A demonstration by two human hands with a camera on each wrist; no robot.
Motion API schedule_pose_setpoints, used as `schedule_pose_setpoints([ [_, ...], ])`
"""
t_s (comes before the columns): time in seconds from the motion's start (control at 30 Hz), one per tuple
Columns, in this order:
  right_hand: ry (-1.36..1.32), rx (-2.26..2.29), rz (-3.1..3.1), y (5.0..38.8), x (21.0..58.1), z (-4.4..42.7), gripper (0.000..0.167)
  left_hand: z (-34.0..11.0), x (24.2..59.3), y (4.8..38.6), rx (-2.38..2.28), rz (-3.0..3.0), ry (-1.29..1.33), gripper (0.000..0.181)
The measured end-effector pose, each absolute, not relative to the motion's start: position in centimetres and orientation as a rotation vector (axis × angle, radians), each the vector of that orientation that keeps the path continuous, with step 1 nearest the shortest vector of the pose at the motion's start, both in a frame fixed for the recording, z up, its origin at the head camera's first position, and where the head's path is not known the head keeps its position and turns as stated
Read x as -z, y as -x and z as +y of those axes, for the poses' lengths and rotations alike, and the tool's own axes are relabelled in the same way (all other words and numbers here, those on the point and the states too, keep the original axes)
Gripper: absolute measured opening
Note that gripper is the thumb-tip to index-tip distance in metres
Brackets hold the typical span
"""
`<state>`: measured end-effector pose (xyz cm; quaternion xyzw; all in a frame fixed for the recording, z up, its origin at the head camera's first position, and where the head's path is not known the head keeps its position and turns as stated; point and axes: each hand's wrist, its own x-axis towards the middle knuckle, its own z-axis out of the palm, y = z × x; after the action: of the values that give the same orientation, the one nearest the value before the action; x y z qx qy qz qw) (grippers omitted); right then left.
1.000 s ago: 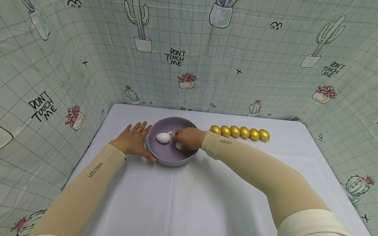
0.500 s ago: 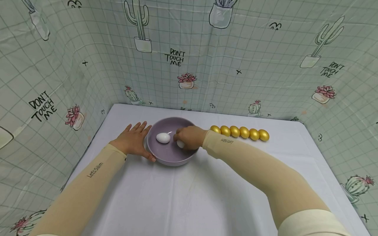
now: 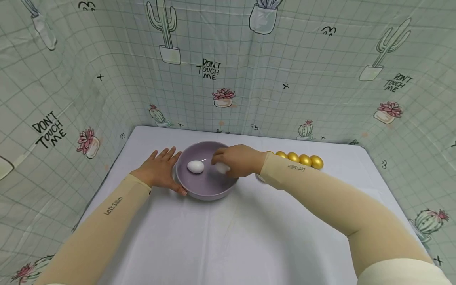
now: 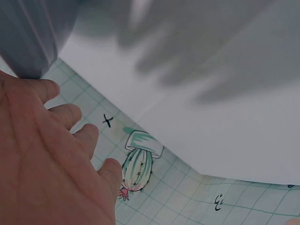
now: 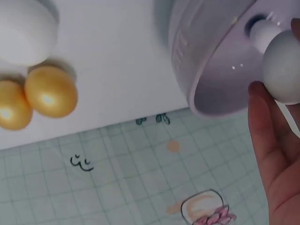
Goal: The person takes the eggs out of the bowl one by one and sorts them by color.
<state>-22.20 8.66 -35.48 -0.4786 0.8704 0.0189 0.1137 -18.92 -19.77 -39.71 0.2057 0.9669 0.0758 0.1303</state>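
Note:
A purple bowl point(image 3: 201, 188) stands on the table, with a white egg point(image 3: 195, 166) lying in its left part. Over the bowl's right side, my right hand point(image 3: 240, 160) holds a second white egg point(image 5: 283, 68) in its fingertips. The right wrist view puts that egg between thumb and fingers, above the bowl's inside. Against the bowl's left side rests my left hand point(image 3: 159, 170), fingers spread and straight, thumb at the near rim. The left wrist view catches the left hand point(image 4: 51, 154) beside the bowl's outer wall point(image 4: 35, 37).
Several golden eggs point(image 3: 305, 160) stand in a row at the back right, partly behind my right forearm. Another white egg point(image 5: 28, 33) lies on the table in front of that row, mostly hidden by the sleeve in the head view. A patterned cloth point(image 3: 228, 51) rises behind the table.
My right hand has lifted and moved a little right, bringing the white egg up from the bowl's bottom. The left hand and the other egg in the bowl stay put.

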Motion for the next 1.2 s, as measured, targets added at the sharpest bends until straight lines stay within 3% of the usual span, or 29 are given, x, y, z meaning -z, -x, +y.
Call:
schedule_pose_setpoints([
  [0.5, 1.451, 0.069, 2.661, 20.8, 33.5, 17.5, 0.046, -19.9, 39.7, 19.0, -0.221, 2.813, -0.6, 0.141],
  [0.87, 1.296, 0.06, 2.76, 20.8, 35.6, 23.5, 0.047, -20.0, 39.9, 19.1, -0.226, 2.809, -0.602, 0.141],
  [1.2, 1.128, 0.059, 2.761, 21.1, 38.2, 26.0, 0.049, -20.0, 40.2, 19.2, -0.218, 2.808, -0.597, 0.142],
])
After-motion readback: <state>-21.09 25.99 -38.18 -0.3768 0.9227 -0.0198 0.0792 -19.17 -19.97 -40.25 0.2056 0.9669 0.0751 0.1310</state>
